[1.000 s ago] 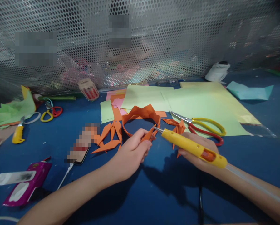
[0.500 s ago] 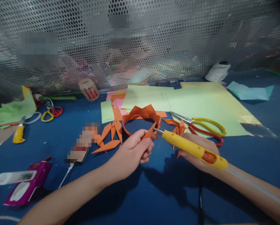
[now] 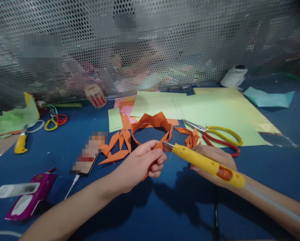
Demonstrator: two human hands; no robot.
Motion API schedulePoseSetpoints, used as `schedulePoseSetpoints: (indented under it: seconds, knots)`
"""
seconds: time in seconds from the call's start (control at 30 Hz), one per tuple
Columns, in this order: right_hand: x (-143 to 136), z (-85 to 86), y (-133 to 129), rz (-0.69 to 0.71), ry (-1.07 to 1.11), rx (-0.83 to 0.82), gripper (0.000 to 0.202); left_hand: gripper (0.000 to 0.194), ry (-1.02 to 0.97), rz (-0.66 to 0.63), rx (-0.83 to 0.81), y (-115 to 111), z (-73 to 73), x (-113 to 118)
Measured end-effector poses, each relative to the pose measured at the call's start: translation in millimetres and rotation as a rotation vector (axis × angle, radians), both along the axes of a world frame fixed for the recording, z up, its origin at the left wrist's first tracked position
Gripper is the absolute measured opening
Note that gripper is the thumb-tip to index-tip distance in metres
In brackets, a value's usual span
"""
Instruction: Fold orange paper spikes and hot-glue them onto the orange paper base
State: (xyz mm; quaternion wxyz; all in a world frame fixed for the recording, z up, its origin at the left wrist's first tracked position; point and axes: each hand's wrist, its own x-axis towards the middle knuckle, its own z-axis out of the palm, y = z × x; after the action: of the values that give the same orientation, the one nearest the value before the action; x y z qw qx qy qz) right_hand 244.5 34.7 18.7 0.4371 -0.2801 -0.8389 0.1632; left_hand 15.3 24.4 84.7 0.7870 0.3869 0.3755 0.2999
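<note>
Pinched in my left hand (image 3: 146,160) is a folded orange paper piece (image 3: 160,144), its pointed tip showing above my thumb. My right hand (image 3: 215,162) is wrapped round a yellow hot glue gun (image 3: 197,159) with a clear glue stick (image 3: 272,204) trailing from its back end. The metal nozzle points left and meets or nearly meets the orange piece. Behind my hands stands an orange paper crown ring (image 3: 152,120) with a zigzag top. Folded orange paper shapes (image 3: 118,155) lie left of it, and another orange cluster (image 3: 192,139) sits just beyond my right hand.
Red-and-yellow scissors (image 3: 215,132) lie on pale green sheets (image 3: 215,107). At left are a phone (image 3: 89,164) on a cable, a purple packet (image 3: 30,197), a yellow-handled cutter (image 3: 21,142) and smaller scissors (image 3: 56,120). A perforated metal screen (image 3: 150,43) rises behind.
The glue gun's nozzle has shifted slightly left and down along the orange piece. My left hand has turned the piece a little, so its lower end now shows beneath my fingers.
</note>
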Motion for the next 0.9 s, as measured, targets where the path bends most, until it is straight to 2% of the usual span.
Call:
schedulePoseSetpoints:
  seconds: [0.13, 0.43, 0.7, 0.9]
  knots:
    - [2.4, -0.6, -0.7, -0.03, -0.022, -0.019, 0.011, 0.012, 0.045, 0.01, 0.047, -1.4, 0.2, 0.4]
    - [5.9, -3.6, -1.3, -0.074, -0.089, -0.019, 0.01, 0.018, 0.149, 0.012, 0.144, -4.0, -0.4, 2.8]
    - [5.4, 2.6, -4.3, -0.13, -0.136, -0.02, 0.015, 0.015, 0.485, 0.002, 0.456, -8.0, -2.1, 1.4]
    - [6.5, 2.0, -1.9, -0.076, -0.11, -0.011, 0.011, 0.016, 0.547, -0.021, 0.489, -7.8, 0.0, 0.0]
